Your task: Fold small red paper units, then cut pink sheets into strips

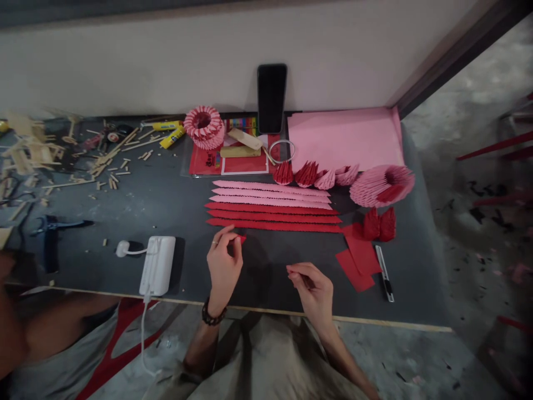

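Note:
My left hand (224,260) rests on the dark table (166,200) with its fingers pinched on a small folded red paper piece (242,239). My right hand (313,288) lies a little to the right near the front edge, fingers curled together; I see nothing in them. Just beyond both hands lie rows of long folded paper strips, pink ones (270,193) behind and red ones (272,218) in front. Flat red paper squares (358,260) and a utility knife (385,273) lie right of my right hand.
A white power bank (157,264) with a cable sits left of my left hand. A phone (271,97) leans on the wall. Pink paper sheets (343,139), folded paper rings (204,126) (381,184) and stacks of folded units (306,174) lie behind. Wooden sticks (108,161) litter the left.

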{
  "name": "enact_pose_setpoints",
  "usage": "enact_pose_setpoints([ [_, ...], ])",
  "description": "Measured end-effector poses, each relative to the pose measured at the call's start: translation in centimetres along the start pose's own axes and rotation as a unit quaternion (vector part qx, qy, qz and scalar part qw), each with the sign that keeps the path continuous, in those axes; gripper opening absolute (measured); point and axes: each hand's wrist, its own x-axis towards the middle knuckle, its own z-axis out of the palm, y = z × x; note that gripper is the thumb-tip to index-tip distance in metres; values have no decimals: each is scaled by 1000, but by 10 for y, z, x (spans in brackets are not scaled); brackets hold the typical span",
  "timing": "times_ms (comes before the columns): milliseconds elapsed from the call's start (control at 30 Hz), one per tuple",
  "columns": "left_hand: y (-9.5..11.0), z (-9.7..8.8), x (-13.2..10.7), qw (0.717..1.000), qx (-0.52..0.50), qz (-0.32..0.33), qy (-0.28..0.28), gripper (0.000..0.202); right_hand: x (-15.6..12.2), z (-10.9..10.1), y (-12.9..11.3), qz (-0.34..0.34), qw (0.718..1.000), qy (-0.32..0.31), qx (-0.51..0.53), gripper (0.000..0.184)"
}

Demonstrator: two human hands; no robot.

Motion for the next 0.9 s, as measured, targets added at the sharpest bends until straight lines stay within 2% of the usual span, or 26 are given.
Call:
enact_pose_setpoints([
  [33, 5, -1, -4, 996, -77, -37, -28, 18, 0, 0, -1, 4, 1000, 3, 0, 16],
  [67, 11, -3, -9, 981, -165, -84, -65, 21, 0, 1, -2, 9, 1000, 5, 0, 18],
  [167, 27, -5, -20, 896, -363, -194, -169, 30, 0, 3, -8, -3, 1000, -4, -14, 17],
  [233, 35, -6, -24, 858, -409, -232, -206, 32, 1, 5, -14, -43, 998, -15, -33, 11],
  [300, 41, -5, -27, 843, -418, -250, -227, 33, 3, 7, -21, -95, 994, -13, -57, 11],
  [367, 46, -3, -31, 839, -415, -250, -247, 32, 5, 9, -27, -151, 985, -7, -84, 15],
  [467, 50, 0, -39, 843, -404, -238, -263, 16, 6, 10, -31, -232, 965, -7, -119, 23],
  [600, 52, 2, -48, 879, -369, -202, -223, 6, 5, 9, -27, -293, 945, 11, -148, 28],
  [667, 50, 0, -50, 892, -348, -178, -227, 5, 4, 7, -26, -307, 937, 16, -165, 29],
  [733, 48, -1, -50, 886, -349, -159, -261, 12, 3, 5, -25, -302, 937, 24, -171, 28],
  [800, 45, 0, -51, 870, -368, -153, -288, 14, 1, 5, -26, -266, 950, 33, -160, 22],
  [833, 45, 2, -52, 868, -374, -153, -288, 18, 0, 5, -27, -239, 958, 34, -153, 18],
  [900, 44, 6, -55, 884, -366, -147, -250, 19, -3, 8, -26, -172, 976, 26, -128, 8],
])
